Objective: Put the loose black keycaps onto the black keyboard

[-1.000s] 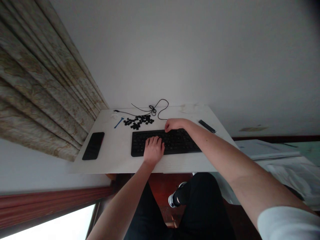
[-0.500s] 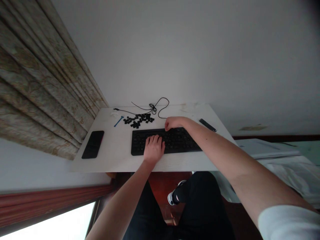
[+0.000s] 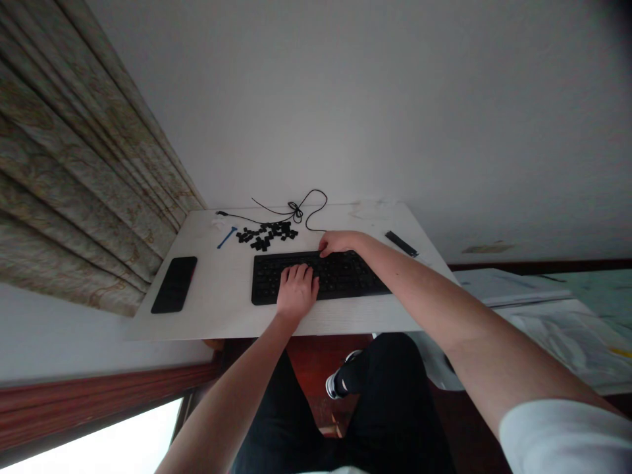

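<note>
Item: your slim black keyboard, on the white desk, probably light and stiff, best taken by its long edges; left hand lies open on the keys, right hand curls loosely at the far edge, pinching nothing.

A black computer keyboard lies flat, its long side along the front edge of the white desk.

A pale plaster wall rises behind the white desk; a patterned beige curtain hangs to the left; dark red wooden trim edges a bright window; a reddish-brown floor shows below.
</note>
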`<state>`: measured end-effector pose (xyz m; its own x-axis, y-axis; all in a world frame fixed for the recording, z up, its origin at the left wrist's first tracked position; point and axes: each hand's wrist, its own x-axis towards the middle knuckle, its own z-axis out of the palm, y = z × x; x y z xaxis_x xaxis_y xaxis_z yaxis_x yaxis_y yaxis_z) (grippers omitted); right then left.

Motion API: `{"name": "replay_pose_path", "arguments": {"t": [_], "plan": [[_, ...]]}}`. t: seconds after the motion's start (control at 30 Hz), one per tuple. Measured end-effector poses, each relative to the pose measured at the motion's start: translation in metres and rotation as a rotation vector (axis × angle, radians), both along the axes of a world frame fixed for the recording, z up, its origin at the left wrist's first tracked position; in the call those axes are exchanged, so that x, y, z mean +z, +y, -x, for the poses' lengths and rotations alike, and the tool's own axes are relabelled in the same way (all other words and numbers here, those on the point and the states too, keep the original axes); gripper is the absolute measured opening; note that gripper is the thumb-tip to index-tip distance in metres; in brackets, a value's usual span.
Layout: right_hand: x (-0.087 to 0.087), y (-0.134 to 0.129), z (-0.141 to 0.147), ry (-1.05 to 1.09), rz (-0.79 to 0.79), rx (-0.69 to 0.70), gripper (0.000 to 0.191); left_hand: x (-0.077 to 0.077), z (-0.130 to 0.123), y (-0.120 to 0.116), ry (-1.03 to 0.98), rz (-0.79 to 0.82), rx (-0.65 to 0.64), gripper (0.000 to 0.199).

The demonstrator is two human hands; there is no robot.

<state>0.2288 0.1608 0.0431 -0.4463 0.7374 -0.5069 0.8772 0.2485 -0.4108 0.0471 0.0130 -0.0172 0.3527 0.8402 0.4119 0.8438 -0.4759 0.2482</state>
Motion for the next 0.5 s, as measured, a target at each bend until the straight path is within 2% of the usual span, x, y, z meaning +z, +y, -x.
{"name": "replay_pose_path", "arguments": {"t": [0.13, 0.23, 0.37, 0.5], "plan": [[-0.003, -0.005, -0.005, 0.101, -0.008, -0.054, 0.025, 0.001, 0.001, 0.001, -0.004, -0.005, 0.009, 0.029], [-0.002, -0.013, -0.013, 0.222, -0.128, -0.132, 0.028, 0.001, 0.001, 0.0, 0.008, -0.02, 0.009, 0.028], [-0.01, -0.041, -0.045, 0.271, -0.533, -0.4, 0.034, -0.001, 0.001, 0.001, 0.017, -0.049, 0.016, 0.027], [-0.04, -0.093, -0.089, 0.216, -0.917, -0.677, 0.036, -0.003, 0.001, 0.002, 0.02, -0.064, 0.014, 0.026]]}}
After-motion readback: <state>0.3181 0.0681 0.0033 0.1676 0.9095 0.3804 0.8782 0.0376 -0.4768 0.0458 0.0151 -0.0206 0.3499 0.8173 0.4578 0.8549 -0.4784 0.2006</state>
